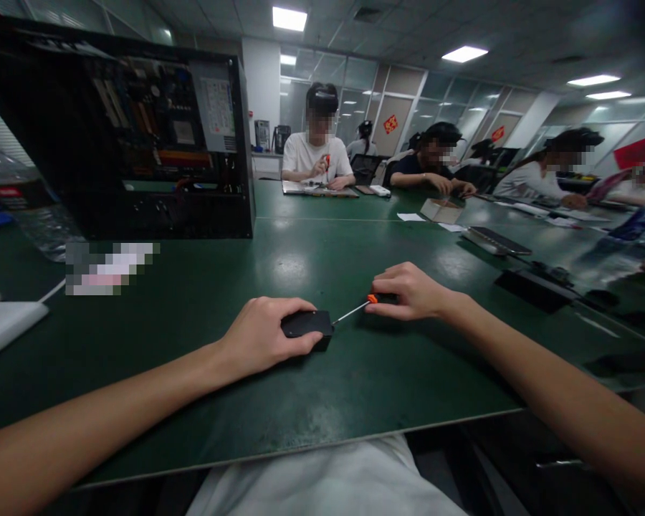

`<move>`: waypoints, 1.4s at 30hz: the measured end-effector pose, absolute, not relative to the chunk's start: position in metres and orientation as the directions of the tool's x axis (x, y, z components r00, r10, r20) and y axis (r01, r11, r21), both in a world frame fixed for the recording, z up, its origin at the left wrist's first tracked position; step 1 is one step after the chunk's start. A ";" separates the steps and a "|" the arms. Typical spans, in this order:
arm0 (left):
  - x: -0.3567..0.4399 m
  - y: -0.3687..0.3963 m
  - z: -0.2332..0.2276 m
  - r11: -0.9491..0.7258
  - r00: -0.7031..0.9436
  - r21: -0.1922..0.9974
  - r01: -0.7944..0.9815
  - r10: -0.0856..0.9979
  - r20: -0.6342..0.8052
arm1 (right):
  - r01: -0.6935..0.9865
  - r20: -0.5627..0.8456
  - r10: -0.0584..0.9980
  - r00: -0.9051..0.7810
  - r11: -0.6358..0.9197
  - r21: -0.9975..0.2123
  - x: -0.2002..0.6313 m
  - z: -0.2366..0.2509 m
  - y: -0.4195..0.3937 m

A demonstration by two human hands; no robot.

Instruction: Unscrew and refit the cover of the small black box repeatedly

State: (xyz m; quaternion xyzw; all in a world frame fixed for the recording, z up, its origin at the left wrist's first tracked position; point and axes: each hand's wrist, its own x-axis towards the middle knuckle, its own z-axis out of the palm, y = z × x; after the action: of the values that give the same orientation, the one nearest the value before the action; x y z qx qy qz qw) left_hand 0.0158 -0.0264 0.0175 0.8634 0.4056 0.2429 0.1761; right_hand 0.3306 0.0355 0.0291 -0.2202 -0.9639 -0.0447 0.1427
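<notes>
1. Left hand lies palm-down over a small black box on the green bench, near the middle. Fingers curl over its near-left end and the thumb runs along its near side, pinning it flat to the bench.
2. Right hand pinches the handle of a small screwdriver. The fingers are drawn together around the grip; only its orange collar shows past the fingertips.
3. Key relation: the screwdriver's long axis runs from the right hand leftward and slightly nearer, and its thin metal shaft ends at the right-hand face of the box. The tip appears to touch that edge; whether it sits in a screw or a seam is too small to tell.
4. The box lies directly left of the right hand. The left hand is on it, so the left is the nearer of the two; the right reaches it only through the tool.
5. Look of the box: matte black, flat, roughly rectangular with rounded corners, long side left to right. No markings legible.
6. Surroundings: an open computer case stands at far left with a clear water bottle beside it. Other people sit at the far side of the bench, busy with their own hands.
</notes>
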 end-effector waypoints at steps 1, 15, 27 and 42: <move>0.016 -0.026 0.017 -0.610 0.553 0.499 0.615 0.785 0.279 | 0.436 0.293 0.407 -0.865 0.899 0.039 0.330 0.029 0.035; 0.018 -0.027 0.018 -0.607 0.549 0.502 0.615 0.788 0.279 | 0.395 0.324 0.334 -0.885 0.907 0.143 0.328 0.028 0.038; 0.018 -0.026 0.015 -0.628 0.550 0.502 0.595 0.773 0.315 | 0.374 0.379 0.285 -0.880 0.909 0.184 0.330 0.028 0.039; 0.015 -0.025 0.016 -0.697 0.575 0.513 0.500 0.711 0.405 | 0.389 0.352 0.337 -0.873 0.917 0.089 0.303 0.011 0.027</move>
State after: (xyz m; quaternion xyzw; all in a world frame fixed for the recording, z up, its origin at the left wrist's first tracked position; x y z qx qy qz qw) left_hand 0.0153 -0.0249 0.0160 0.8701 0.3481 0.3025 0.1741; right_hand 0.3027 0.0271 0.0111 -0.1881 -0.9647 -0.0785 0.1669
